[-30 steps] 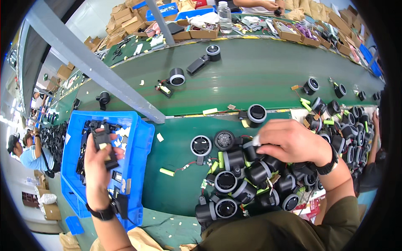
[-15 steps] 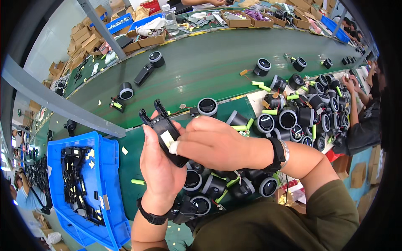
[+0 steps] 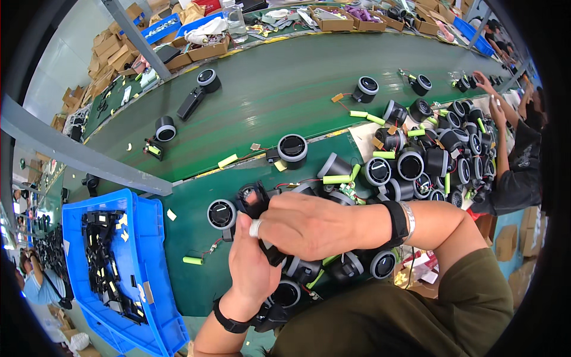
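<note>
Above the green bench, a black plastic shell is held between my two hands, partly covered by the fingers. My left hand is closed around its near side with the thumb up. My right hand grips it from above and the right; a white wrap shows on one digit beside the left thumb. Left of the shell stands a black cylindrical unit with a grey ring, with a green battery cell wired nearby. Further such units lie under and beside my hands.
A blue bin at the left holds black plastic parts. Many ringed cylinders with green cells are piled at right. Beyond the bench runs a green conveyor carrying several units. A grey post crosses at left; a co-worker's arms reach in at right.
Both hands have come nearer and to the right, and the shell has turned; its pale sticker is now out of sight. Units on the conveyor have shifted slightly left in view.
</note>
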`<state>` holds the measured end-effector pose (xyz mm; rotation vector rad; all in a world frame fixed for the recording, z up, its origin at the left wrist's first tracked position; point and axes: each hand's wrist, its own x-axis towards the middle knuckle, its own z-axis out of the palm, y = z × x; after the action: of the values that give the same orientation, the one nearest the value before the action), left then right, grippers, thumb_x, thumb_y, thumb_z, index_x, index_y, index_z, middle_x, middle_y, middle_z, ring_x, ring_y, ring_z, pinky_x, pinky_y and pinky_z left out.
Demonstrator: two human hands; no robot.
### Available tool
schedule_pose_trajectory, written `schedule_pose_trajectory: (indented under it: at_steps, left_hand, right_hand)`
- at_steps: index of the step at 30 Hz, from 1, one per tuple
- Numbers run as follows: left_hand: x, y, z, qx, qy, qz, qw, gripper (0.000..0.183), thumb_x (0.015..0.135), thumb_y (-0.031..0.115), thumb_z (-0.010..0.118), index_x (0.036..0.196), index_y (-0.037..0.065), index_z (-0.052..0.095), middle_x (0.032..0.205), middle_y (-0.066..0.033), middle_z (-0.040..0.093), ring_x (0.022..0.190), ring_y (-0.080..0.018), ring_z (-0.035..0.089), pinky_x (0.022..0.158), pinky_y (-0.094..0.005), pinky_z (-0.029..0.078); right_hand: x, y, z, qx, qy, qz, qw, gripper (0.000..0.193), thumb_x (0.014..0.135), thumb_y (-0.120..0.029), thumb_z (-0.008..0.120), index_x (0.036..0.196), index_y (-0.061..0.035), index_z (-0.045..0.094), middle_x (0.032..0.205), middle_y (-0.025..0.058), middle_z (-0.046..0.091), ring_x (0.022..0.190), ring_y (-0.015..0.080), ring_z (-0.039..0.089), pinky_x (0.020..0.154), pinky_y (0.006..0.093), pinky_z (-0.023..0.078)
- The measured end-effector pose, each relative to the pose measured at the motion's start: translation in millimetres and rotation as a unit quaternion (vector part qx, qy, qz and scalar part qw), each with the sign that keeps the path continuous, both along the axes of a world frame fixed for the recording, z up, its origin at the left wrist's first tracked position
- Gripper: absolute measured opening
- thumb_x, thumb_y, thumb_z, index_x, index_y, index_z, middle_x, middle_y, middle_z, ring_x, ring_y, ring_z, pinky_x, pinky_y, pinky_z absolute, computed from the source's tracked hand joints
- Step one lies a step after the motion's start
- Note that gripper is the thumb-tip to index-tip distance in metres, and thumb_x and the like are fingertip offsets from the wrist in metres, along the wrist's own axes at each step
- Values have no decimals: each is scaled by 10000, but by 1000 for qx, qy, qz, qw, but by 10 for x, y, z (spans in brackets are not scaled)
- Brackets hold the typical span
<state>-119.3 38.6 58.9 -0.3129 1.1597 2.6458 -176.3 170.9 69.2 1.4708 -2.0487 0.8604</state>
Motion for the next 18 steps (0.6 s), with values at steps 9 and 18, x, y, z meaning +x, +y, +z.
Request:
schedule_pose_trajectory:
  at_steps: [9,18]
  left_hand:
    - [-98,-837,-55,-150,110,249,950,429,960,374,340,1212,38,427,907,-89,538,751,-164,547,646,-289,485]
    - [-110,-1081,-268,-164,61,288,942,404,954,377,368,1119,24,474,884,-90,560,741,-171,551,633,-299,481]
  right_hand:
    - [-564,359,-114,176,-242,153,942,152,728,-64,586,865,-4,609,792,166,585,829,297,584,758,379,458]
    - [-1298,319,-380,352,-329,-95,871,493,660,-229,717,1077,-29,546,927,177,604,866,347,586,775,424,457]
